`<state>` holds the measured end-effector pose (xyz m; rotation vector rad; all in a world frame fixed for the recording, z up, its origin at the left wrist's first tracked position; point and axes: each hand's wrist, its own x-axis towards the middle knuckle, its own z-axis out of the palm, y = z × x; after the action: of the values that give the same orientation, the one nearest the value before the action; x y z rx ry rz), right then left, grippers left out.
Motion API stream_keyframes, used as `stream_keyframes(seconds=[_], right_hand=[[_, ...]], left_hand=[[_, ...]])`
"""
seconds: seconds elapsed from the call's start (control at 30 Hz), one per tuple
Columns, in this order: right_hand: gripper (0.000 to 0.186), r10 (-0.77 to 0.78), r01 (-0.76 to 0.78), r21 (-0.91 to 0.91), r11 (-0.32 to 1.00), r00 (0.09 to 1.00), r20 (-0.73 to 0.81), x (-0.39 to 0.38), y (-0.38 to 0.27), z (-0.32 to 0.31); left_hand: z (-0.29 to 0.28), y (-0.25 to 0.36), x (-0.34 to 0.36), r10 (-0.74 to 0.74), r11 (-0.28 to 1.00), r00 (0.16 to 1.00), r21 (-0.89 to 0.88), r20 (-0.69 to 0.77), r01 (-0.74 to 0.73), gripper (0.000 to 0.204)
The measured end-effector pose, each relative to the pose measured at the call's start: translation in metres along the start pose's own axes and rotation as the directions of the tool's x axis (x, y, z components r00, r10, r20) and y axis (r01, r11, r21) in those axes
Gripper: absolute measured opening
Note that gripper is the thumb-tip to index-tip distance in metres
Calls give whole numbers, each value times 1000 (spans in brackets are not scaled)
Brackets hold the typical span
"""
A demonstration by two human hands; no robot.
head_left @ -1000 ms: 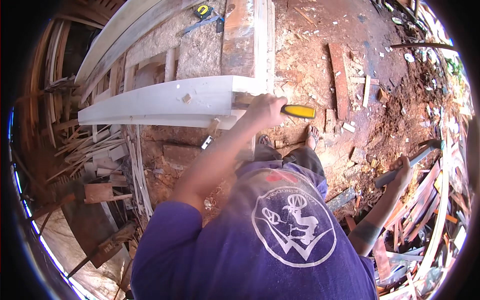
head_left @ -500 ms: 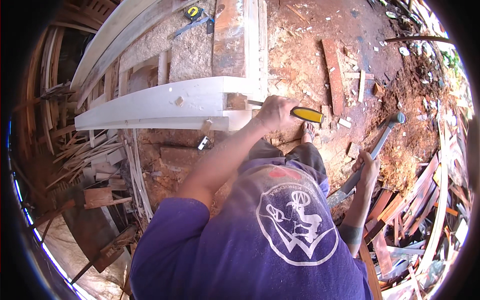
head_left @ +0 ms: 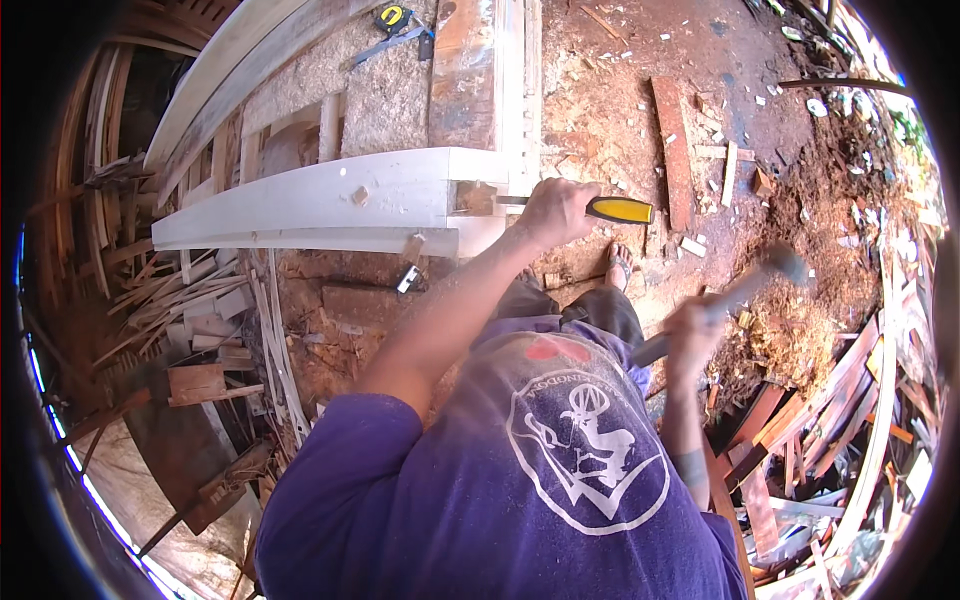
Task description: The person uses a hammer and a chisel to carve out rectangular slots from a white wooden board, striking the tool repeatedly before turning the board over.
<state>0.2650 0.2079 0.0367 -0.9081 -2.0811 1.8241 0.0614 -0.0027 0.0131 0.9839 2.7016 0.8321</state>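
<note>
My left hand (head_left: 560,212) is closed round a chisel (head_left: 624,210) with a yellow and black handle. Its blade points left, into the notch (head_left: 474,199) cut at the right end of a long pale board (head_left: 310,195). A hammer (head_left: 740,292) is gripped in my right hand (head_left: 695,330), its head up to the right, apart from the chisel handle. Motion blurs this hand and the hammer. A small wood chip (head_left: 361,195) lies on the board's face. Beside its near edge is a small tool with a metal end (head_left: 408,279), whose kind I cannot make out.
A tape measure (head_left: 392,17) and a square (head_left: 390,46) lie on a sawdust-covered surface at the far side. Wood scraps and shavings cover the floor, with a reddish plank (head_left: 671,150) on the right. Offcuts (head_left: 200,300) are piled at left; more scrap lies at lower right.
My right hand has raised the hammer and swung it left, closer to the chisel. My left hand keeps the chisel in the notch, nearly still.
</note>
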Motion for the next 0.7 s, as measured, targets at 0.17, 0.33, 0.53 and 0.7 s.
stream_keyframes(seconds=[0.17, 0.33, 0.53, 0.7], right_hand=[[8, 385, -299, -351, 887, 899, 208, 18, -40, -7], [20, 103, -23, 235, 972, 937, -333, 64, -38, -93], [9, 254, -220, -243, 945, 960, 118, -6, 6, 11], [5, 300, -297, 45, 954, 936, -184, 46, -27, -94]], left_hand=[[0, -11, -8, -26, 999, 999, -48, -44, 24, 11], [7, -12, -7, -29, 999, 999, -43, -45, 27, 12], [8, -15, -17, -76, 996, 997, -39, 33, 77, 16], [-2, -17, -15, -121, 993, 989, 6, 86, 121, 21]])
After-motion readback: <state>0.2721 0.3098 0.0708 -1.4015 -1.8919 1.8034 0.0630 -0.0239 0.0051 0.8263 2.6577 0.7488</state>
